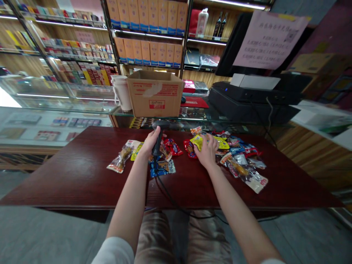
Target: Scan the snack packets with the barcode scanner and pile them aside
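Your dark red worktop (68, 176) carries plenty (glossy wood, by the look). Left of the blue snack packet (162, 168) lies a clear sealed packet (120, 158); to its right spreads a loose heap of snack packets (242, 165).

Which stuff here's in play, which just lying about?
In play: left hand gripping a corded barcode scanner; right hand on a yellow snack packet; other snack packets.

Lying about: cardboard box, white cup, shelved cartons, paper notice.
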Action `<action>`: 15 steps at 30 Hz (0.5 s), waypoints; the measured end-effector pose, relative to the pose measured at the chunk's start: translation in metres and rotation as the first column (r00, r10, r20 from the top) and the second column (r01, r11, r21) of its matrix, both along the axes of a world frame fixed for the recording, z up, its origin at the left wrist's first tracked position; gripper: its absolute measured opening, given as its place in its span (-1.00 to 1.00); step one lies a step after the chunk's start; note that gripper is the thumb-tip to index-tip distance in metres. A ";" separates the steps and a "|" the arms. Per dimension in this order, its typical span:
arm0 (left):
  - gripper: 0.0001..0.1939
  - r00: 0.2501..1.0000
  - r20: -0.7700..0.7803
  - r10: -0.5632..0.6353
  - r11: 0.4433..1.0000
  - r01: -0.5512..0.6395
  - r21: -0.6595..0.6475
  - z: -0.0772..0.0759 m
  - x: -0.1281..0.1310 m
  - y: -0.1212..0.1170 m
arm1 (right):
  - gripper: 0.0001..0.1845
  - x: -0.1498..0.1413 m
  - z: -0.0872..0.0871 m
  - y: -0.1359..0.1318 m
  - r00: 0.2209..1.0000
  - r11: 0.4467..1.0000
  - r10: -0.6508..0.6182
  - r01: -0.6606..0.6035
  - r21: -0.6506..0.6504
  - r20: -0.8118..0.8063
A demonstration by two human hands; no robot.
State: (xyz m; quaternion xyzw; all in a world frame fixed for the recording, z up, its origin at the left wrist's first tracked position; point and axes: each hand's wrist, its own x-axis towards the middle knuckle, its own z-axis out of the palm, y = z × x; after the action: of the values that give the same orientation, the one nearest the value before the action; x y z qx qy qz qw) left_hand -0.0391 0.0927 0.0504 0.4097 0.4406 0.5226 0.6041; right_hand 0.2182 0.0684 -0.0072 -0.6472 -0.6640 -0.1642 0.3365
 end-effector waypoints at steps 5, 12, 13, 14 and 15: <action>-0.46 1.000 -0.003 -0.025 0.999 0.025 0.041 -0.008 -0.019 0.007 | -0.65 -0.036 0.009 0.010 0.962 0.940 0.267 -0.245 -0.239 0.063; -0.46 0.999 0.003 0.043 0.998 -0.043 0.048 -0.009 -0.029 0.010 | -0.54 -0.074 0.007 0.038 0.965 0.822 0.242 -0.150 -0.550 0.098; -0.44 0.999 -0.007 0.034 0.998 -0.033 0.046 -0.009 -0.029 0.009 | -0.55 -0.074 0.006 0.039 0.971 0.823 0.217 -0.127 -0.554 0.101; -0.42 1.000 -0.018 0.021 0.999 -0.020 0.048 -0.009 -0.029 0.009 | -0.57 -0.074 0.005 0.040 0.974 0.830 0.197 -0.106 -0.547 0.110; -0.41 1.000 -0.030 0.010 0.999 -0.008 0.054 -0.010 -0.029 0.009 | -0.59 -0.072 0.004 0.041 0.975 0.843 0.183 -0.091 -0.530 0.124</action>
State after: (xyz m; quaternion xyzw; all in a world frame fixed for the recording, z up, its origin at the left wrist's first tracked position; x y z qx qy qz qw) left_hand -0.0680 0.1018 0.0403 0.4314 0.4375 0.5307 0.5838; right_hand 0.1464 0.1094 -0.0030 -0.6484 -0.7544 -0.0081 0.1020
